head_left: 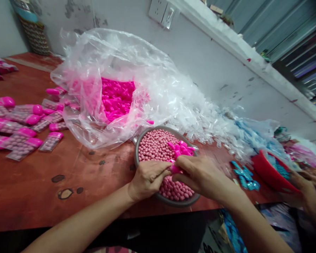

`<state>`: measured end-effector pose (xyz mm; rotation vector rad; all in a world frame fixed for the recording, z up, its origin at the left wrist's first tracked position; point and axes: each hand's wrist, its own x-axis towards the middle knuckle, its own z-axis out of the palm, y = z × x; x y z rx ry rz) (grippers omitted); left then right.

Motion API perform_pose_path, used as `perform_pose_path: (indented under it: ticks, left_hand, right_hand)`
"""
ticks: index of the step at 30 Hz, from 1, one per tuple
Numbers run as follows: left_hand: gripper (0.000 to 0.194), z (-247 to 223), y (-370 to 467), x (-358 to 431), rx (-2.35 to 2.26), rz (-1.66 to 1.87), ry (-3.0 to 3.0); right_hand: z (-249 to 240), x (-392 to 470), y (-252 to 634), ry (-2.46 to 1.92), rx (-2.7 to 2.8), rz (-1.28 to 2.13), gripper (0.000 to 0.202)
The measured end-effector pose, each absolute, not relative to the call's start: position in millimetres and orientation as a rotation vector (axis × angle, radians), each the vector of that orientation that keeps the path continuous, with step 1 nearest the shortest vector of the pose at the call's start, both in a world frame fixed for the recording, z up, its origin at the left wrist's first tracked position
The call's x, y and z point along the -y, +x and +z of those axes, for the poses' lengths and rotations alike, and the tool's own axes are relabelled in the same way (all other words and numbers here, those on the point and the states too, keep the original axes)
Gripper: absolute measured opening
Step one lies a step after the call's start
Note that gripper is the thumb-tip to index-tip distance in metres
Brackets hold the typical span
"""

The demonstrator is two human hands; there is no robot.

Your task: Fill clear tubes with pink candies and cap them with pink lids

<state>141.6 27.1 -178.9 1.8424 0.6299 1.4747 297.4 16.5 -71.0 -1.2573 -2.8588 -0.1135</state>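
Note:
A round grey bowl [137, 149] full of pink beads [156, 144] sits at the table's front edge, with a pile of loose bright pink caps [183, 148] on the beads. Over the bowl, my left hand [149, 178] and my right hand [202, 177] meet at one pink cap [175, 168]. The fingers of both hands are closed round it from either side. Whatever joins the cap is hidden by my fingers. Behind the bowl, an open clear plastic bag [88, 131] holds many more pink caps [117, 98].
Filled clear containers with pink caps [51, 141] lie at left. Empty clear containers [197, 123] heap along the wall. At right, another person's hand [304, 184] touches a red bowl [262, 165] of blue beads, near several blue-capped containers [244, 175]. A woven-covered jar [35, 37] stands back left.

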Motion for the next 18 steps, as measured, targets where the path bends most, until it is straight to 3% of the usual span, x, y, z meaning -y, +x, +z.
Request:
perform_pose_path:
  ticks: [4,10,15,18]
  left_hand:
    - [0.021,-172.8,144.7,-32.0,-0.694,1.475,1.355]
    - [0.026,-167.7,147.0,-41.8,-0.660,1.395,0.952]
    - [0.023,-166.6,145.0,-39.3,-0.665,1.379,1.018]
    - [0.021,-168.4,146.4,-34.9,-0.630,1.373,1.151]
  right_hand:
    - [-85.6,-22.5,295.5,-1.208,2.340,0.072,0.013]
    - [-111.2,-10.7,313.0,-1.193,1.586,0.941,0.043]
    - [-128.8,-9.8,325.6,-1.050,1.180,1.236,0.022]
    - [-120.1,-13.5,322.6,-1.040,1.105,1.312,0.022]
